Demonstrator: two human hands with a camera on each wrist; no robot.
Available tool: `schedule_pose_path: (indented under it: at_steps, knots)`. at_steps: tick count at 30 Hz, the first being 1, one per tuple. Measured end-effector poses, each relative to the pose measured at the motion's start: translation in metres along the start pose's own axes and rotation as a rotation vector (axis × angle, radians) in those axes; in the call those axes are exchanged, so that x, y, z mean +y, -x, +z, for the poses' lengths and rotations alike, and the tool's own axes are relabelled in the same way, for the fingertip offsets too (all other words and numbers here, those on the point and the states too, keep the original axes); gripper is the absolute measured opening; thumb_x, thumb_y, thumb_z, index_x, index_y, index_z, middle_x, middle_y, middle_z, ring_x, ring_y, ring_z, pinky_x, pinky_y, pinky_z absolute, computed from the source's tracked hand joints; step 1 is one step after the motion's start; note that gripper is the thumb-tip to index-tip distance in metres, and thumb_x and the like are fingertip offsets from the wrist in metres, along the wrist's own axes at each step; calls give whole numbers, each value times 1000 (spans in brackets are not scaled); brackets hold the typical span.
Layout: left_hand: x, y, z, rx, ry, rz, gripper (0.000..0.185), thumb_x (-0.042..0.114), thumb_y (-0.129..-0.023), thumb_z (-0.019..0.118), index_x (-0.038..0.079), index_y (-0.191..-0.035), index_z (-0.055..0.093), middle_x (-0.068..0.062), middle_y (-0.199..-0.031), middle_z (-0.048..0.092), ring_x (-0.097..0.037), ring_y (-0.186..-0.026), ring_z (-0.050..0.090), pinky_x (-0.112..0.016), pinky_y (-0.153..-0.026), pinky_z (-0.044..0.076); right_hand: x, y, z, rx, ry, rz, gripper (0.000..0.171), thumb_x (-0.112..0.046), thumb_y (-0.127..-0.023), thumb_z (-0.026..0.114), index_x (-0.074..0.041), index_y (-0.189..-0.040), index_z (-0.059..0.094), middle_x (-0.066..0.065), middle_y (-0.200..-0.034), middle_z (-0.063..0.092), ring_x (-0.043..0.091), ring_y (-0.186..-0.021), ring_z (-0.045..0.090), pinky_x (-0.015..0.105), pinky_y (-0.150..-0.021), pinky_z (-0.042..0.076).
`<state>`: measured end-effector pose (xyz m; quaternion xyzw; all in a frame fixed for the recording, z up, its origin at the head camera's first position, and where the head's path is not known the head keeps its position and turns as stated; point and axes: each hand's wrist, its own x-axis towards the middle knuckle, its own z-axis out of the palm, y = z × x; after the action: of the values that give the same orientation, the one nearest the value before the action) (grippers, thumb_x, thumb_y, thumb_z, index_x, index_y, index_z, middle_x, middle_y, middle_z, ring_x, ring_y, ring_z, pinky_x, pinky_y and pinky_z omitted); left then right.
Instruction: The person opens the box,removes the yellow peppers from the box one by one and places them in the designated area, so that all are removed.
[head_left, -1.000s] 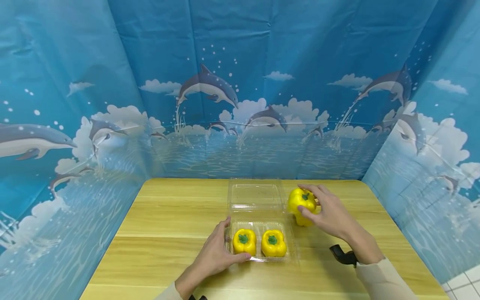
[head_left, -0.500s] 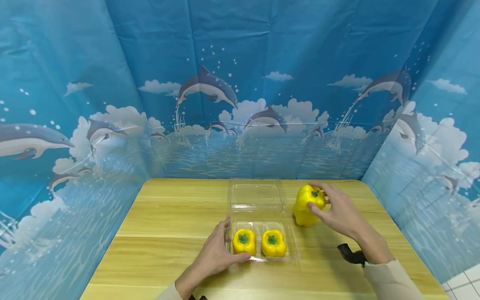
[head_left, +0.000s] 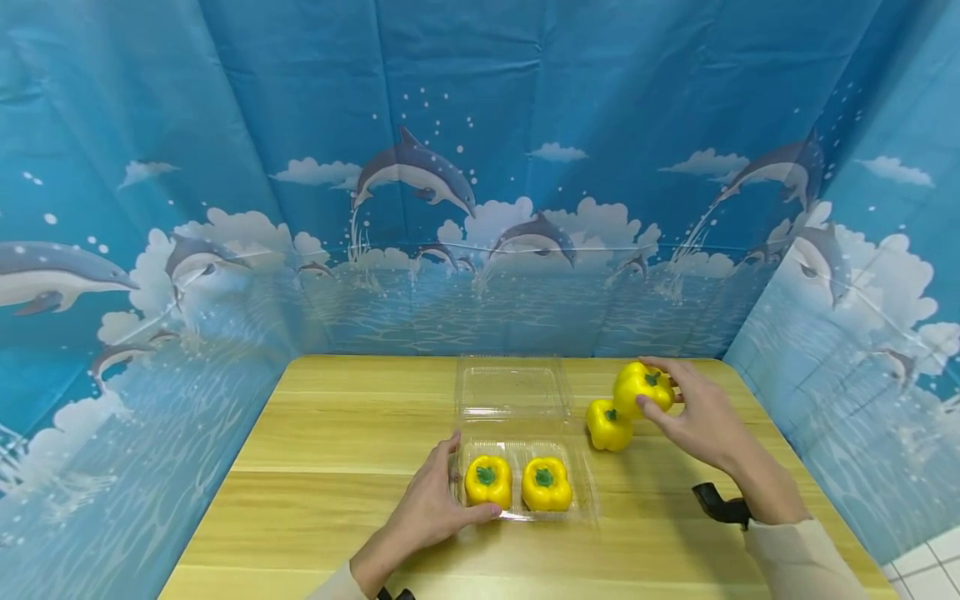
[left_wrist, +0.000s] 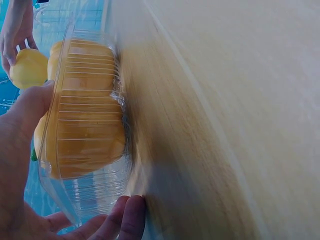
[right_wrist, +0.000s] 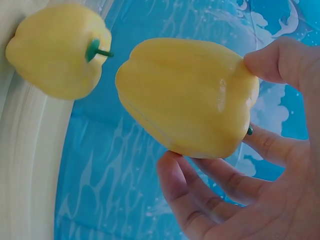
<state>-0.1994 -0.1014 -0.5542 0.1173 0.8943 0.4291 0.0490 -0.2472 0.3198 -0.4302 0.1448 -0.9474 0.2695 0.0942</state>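
Held up over the right side of the table is a yellow bell pepper (head_left: 637,388), pinched between the thumb and fingers of my right hand (head_left: 701,417). The right wrist view shows this pepper (right_wrist: 187,97) lying sideways in the grip, clear of the wood. Another yellow bell pepper (head_left: 608,426) stands on the table just below and left of it. My left hand (head_left: 431,496) grips the left front corner of a clear plastic clamshell box (head_left: 517,450), thumb on the rim (left_wrist: 65,85). Two yellow peppers with green stems, a left one (head_left: 488,483) and a right one (head_left: 546,485), sit side by side in the box.
The clamshell's lid (head_left: 512,390) lies folded back flat behind its base. Everything is on a wooden table (head_left: 330,467), with a blue dolphin-print curtain (head_left: 465,308) along its back and sides.
My right hand has carried its pepper rightward and slightly back, uncovering the standing pepper that it overlapped before. The left hand and the box have stayed in place.
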Motion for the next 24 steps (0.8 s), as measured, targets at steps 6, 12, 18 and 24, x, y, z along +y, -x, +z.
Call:
schedule_pose_path:
  at_steps: [6, 12, 18, 24]
  knots:
    - [0, 0, -1, -3, -3, 4, 135, 67, -82, 100, 5, -181, 32, -23, -181, 48, -45, -141, 70, -70, -117, 62, 12, 1, -2, -3, 18, 16, 64, -29, -115, 75, -2, -170, 54, 35, -167, 57, 57, -139, 62, 75, -104, 64]
    - [-1, 0, -1, -10, 2, 1, 135, 66, -83, 101, 6, -182, 31, -23, -181, 48, -45, -140, 71, -70, -117, 62, 24, 2, -4, 5, 30, 19, 63, -30, -115, 74, -2, -169, 55, 35, -166, 58, 57, -137, 63, 75, -101, 64]
    - [0, 0, -3, -20, 12, -6, 136, 64, -83, 101, 7, -183, 30, -23, -181, 48, -41, -135, 73, -68, -112, 65, 32, 4, -5, -7, 17, 27, 61, -28, -116, 73, -4, -169, 55, 34, -167, 57, 58, -140, 61, 77, -101, 63]
    - [-1, -2, -6, -31, 21, -4, 135, 62, -84, 102, 7, -183, 28, -23, -182, 47, -38, -133, 75, -64, -108, 67, 42, 5, -1, -35, 38, 46, 63, -27, -116, 74, -1, -169, 54, 36, -165, 59, 54, -133, 66, 75, -99, 64]
